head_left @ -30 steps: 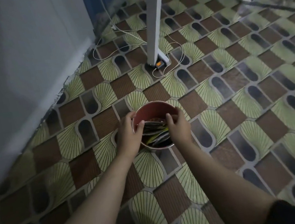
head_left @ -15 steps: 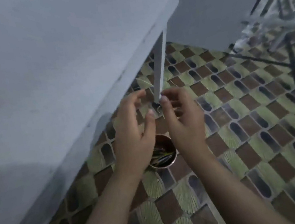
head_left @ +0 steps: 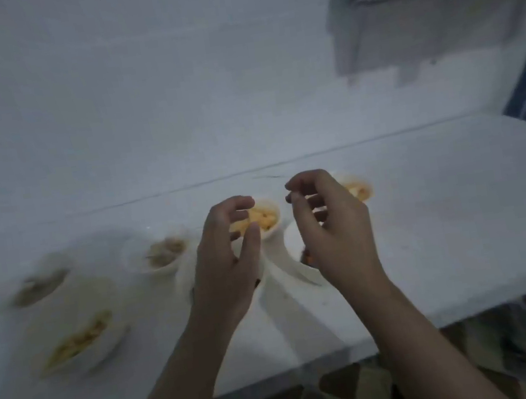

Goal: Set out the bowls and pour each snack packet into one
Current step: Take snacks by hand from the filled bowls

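Head view: dim and motion-blurred, looking down on a white tabletop against a pale wall, with patterned floor showing below its near edge.
Change of scene: a second ago the camera looked at the floor, where both hands were at a reddish bowl holding dark packets; half a second ago the hands had risen clear of it beside the table's edge; now the floor bowl is out of sight and the hands hover over the tabletop.
Left hand: raised above the bowls, fingers loosely curled and apart, its grip holding nothing.
Right hand: raised beside the left, fingers curled inward, thumb and forefinger close; whether they pinch anything cannot be told.
Bowls with yellow snack: a white bowl of orange-yellow pieces lies just behind the left hand's fingertips; a second white bowl of orange pieces peeks out behind the right hand.
Bowls at left: three blurred white bowls with snack in them, one holding brownish pieces, one at far left, one nearest with yellowish pieces.
Bowl between hands: a white bowl, mostly hidden by the right hand, with something dark reddish at its edge.
Snack packets: none visible on the tabletop.
Meaning for the task: judging from the filled bowls and empty hands, pouring looks largely done, and the packets left in the floor bowl seem discarded.
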A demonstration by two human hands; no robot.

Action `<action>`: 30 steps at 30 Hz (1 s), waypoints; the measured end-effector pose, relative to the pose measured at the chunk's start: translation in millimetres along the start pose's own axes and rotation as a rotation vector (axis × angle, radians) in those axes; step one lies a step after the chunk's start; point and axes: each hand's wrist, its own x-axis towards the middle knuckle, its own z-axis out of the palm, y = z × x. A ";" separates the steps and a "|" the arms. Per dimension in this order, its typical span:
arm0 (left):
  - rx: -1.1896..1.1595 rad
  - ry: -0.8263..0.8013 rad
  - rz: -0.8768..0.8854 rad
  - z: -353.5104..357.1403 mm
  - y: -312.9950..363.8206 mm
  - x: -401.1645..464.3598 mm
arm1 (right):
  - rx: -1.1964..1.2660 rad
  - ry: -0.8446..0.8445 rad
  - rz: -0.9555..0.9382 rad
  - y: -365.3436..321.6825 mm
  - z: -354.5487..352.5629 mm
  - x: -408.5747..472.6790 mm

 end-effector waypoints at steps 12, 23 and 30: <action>0.403 0.377 -0.197 -266.6 -119.9 -24.7 | 0.059 -0.427 -0.181 -76.3 277.5 -17.4; 0.642 0.070 -0.399 -368.0 -244.0 -15.4 | -0.317 -0.586 -0.065 -51.3 388.7 -6.0; 0.669 0.001 -0.483 -366.7 -293.6 -4.0 | -0.700 -0.771 0.199 -8.7 417.0 19.7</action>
